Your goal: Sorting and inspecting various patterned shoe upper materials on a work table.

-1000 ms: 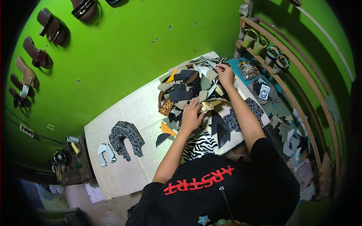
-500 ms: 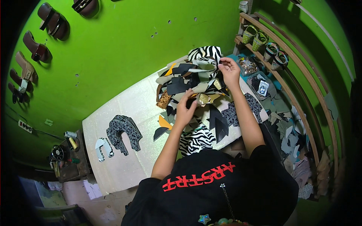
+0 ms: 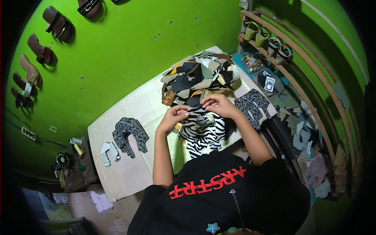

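Observation:
A zebra-striped piece of material (image 3: 187,127) is stretched between my two hands near the front of the table. My left hand (image 3: 174,117) pinches its upper left edge. With fingers closed, my right hand (image 3: 219,105) grips the upper right edge. More zebra-striped material (image 3: 209,141) lies beneath, close to my body; where one piece ends and the other begins is hard to tell. Just beyond my hands rises a heap of cut scraps (image 3: 188,82) in black, grey, orange and gold.
Black-and-white patterned cut pieces lie at left (image 3: 129,135) and right (image 3: 252,107) on the pale table (image 3: 152,100). A small white curved piece (image 3: 109,150) sits farther left. Wooden shelves (image 3: 290,43) with small shoes stand right, above scraps. Sandals (image 3: 58,25) hang on the green wall.
The zebra-striped piece at the far end of the heap has come toward me and is now in both hands. My hands have drawn back from the heap and closed.

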Demonstrator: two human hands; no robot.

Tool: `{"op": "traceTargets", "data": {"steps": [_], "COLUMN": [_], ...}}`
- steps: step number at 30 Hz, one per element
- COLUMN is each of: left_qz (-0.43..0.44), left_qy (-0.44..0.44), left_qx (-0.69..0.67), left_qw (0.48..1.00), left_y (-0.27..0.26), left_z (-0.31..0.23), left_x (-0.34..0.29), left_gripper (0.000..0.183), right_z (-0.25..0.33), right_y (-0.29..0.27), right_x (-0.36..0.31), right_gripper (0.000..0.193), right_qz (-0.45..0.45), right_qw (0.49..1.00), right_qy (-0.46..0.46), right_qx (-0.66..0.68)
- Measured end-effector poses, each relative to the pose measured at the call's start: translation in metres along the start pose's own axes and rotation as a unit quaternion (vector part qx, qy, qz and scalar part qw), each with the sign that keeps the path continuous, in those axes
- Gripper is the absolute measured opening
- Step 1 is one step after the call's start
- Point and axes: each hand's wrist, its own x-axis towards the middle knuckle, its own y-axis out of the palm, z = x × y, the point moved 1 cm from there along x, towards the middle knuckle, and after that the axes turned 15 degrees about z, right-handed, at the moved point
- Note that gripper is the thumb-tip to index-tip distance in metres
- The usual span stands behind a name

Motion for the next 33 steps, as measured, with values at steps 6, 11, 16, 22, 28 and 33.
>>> {"op": "traceTargets", "data": {"steps": [6, 11, 16, 22, 28, 33], "left_qz": [-0.057, -0.125, -0.174, -0.211, -0.304, -0.349], "left_qy": [-0.046, -0.09, -0.117, -0.098, -0.042, 0.005], "left_qx": [-0.009, -0.025, -0.04, -0.038, 0.054, 0.131], "left_qw": [0.997, 0.988, 0.977, 0.972, 0.95, 0.928], "left_y": [-0.001, -0.003, 0.01, 0.01, 0.001, -0.011], "left_z": [0.067, 0.113, 0.144, 0.16, 0.162, 0.152], "left_x": [-0.017, -0.03, -0.033, -0.038, -0.042, -0.037], "left_gripper": [0.023, 0.021, 0.019, 0.02, 0.025, 0.031], "right_z": [-0.033, -0.085, -0.116, -0.126, -0.124, -0.11], "right_y": [0.023, 0.032, 0.045, 0.061, 0.07, 0.061], "right_x": [-0.014, -0.032, -0.04, -0.04, -0.045, -0.042], "right_gripper": [0.034, 0.044, 0.039, 0.033, 0.03, 0.022], "right_qz": [0.017, 0.011, -0.096, -0.143, -0.217, -0.267], "right_qw": [0.992, 0.96, 0.955, 0.949, 0.892, 0.908], "right_qy": [0.092, 0.244, 0.242, 0.221, 0.213, 0.135], "right_qx": [-0.09, -0.139, -0.144, -0.174, -0.336, -0.294]}}
